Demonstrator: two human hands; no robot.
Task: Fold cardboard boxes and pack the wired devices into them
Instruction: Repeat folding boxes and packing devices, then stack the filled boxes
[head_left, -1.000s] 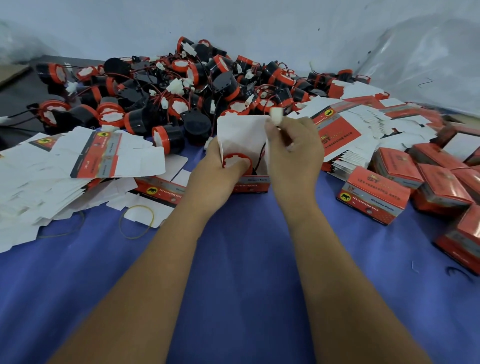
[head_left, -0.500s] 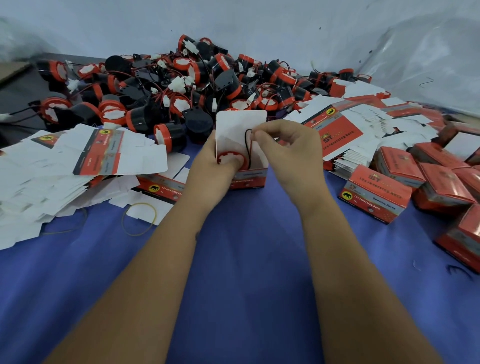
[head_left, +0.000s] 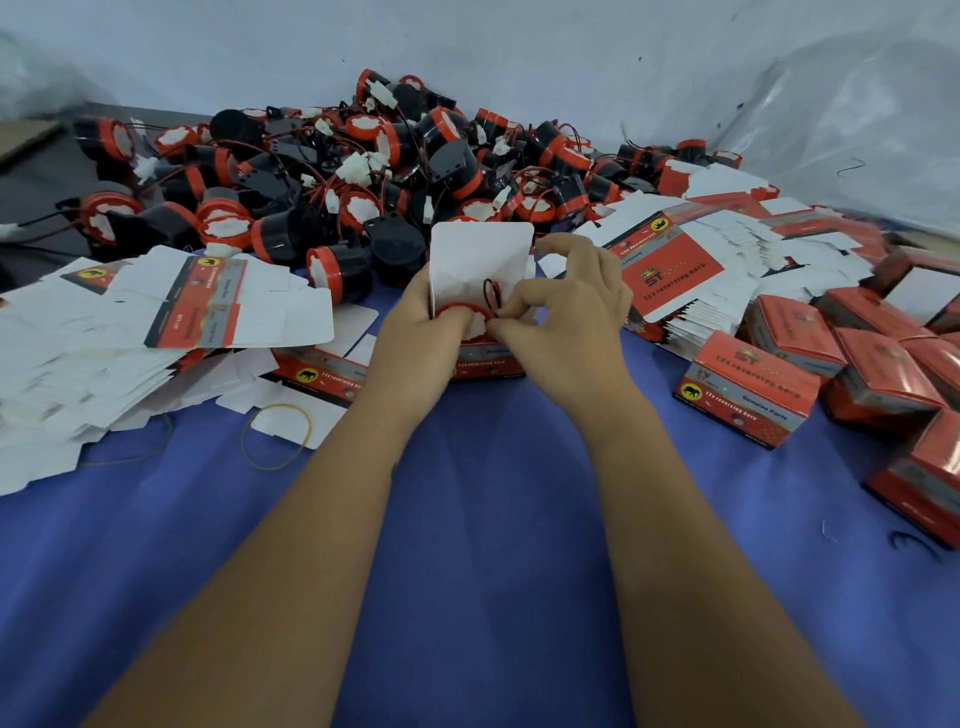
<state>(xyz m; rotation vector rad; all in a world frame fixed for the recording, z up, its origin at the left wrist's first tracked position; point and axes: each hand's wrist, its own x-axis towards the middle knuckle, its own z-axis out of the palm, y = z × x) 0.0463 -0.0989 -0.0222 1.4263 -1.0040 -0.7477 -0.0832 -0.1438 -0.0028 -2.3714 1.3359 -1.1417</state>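
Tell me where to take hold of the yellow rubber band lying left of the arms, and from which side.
Pinch the rubber band at its near arc, coming from above. It lies flat as an open loop, partly on a white flap and partly on the blue cloth, so probably only a fingertip pinch on the thin strand will lift it.

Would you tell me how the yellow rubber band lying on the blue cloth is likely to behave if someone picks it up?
The yellow rubber band is a thin loop lying in a loose, uneven oval, so it is probably floppy and would sag from the fingers. It looks very light. Flat on the blue cloth, it seems unlikely to roll.
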